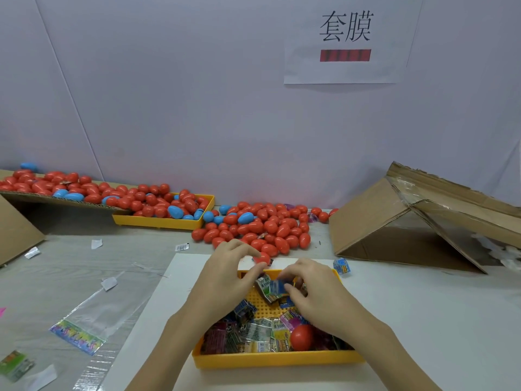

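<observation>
Left hand (225, 275) over far left corner of yellow tray (276, 359); fingers curled, forefinger and thumb pinching a red egg (262, 258) at the tray's far rim. Right hand (315, 292) just beside it; fingers clamped on a printed packet (270, 287) over the tray's far half. Loose packets (253, 331) and a second egg (301, 337) lie in the near half; egg pile (253, 224) on the counter (423, 306) beyond.

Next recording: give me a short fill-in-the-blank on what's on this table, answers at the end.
The left hand holds a ___ egg.
The right hand pinches a wrapper over a ___ tray.
The pile behind the tray mixes red eggs with ___ ones.
A ___ box lies on the right.
Missing words: red; yellow; blue; cardboard.
</observation>
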{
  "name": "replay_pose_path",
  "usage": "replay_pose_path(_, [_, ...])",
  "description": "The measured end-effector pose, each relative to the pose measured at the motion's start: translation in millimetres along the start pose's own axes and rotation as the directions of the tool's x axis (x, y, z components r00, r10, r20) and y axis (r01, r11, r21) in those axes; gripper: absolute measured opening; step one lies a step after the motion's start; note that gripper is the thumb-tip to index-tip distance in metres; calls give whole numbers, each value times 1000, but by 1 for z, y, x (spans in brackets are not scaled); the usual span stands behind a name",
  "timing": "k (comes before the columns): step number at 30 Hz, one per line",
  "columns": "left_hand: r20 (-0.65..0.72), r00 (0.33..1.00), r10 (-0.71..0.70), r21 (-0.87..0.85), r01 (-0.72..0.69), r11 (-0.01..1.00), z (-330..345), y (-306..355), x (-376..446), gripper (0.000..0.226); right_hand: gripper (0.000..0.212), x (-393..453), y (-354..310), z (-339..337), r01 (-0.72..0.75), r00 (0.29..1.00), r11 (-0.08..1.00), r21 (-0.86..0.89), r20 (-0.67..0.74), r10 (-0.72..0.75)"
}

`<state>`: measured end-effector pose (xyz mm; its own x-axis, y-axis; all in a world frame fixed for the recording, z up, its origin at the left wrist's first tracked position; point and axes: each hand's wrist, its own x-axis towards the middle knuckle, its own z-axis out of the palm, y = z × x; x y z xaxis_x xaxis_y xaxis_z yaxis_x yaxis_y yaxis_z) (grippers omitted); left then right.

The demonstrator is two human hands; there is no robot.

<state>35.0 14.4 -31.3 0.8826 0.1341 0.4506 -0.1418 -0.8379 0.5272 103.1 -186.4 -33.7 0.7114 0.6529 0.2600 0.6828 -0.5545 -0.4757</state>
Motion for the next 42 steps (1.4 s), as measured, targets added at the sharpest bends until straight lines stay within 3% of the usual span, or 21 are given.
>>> replay_pose_path(4, [138, 990, -19, 191, -8, 982, 5, -10, 9, 42, 30, 1, 0, 1, 19, 999, 1000, 10, -35, -19])
replay_pose_path(8, [324, 943, -80, 344, -39, 938, 17, -12, 17, 48, 26, 1, -1, -3, 4, 998, 999, 51, -68, -1])
replay_pose_path(13, [314, 948, -43, 477, -118, 871, 22, -17, 16, 48, 21, 1, -2, -5, -12, 992, 995, 103, -120, 25])
replay_pose_path(16, [183, 980, 74, 390, -141, 910, 16, -14, 17, 43, 21, 1, -2, -7, -21, 979, 988, 155, -198, 52])
replay_pose_path(19, [16, 984, 179, 106, -180, 978, 8, -5, 15, 30, 20, 3, -2, -10, -48, 951, 939, 341, -272, 148])
replay_pose_path(21, [-49, 975, 216, -49, -218, 975, 5, 2, 14, 27, 31, 4, -3, -15, -17, 958, 858, 514, -235, 161])
replay_pose_path(23, [-61, 968, 242, -119, -248, 961, 4, 9, 13, 28, 45, 3, -5, -17, 38, 979, 824, 565, -185, 81])
replay_pose_path(25, [-34, 958, 285, -150, -286, 946, 5, 14, 9, 31, 43, 2, -10, -15, 76, 987, 810, 581, -160, 22])
replay_pose_path(29, [33, 962, 270, -207, -258, 944, 11, 18, 3, 39, 25, 2, -14, -13, 36, 982, 746, 664, -164, 98])
replay_pose_path(37, [-200, 957, 208, -275, -259, 926, 0, 24, 6, 37, 30, 0, -18, -22, -2, 977, 494, 870, -103, 184])
replay_pose_path(42, [-257, 946, 199, -275, -269, 923, -2, 32, 3, 35, 28, 0, -20, -24, 34, 971, 533, 845, -154, 182])
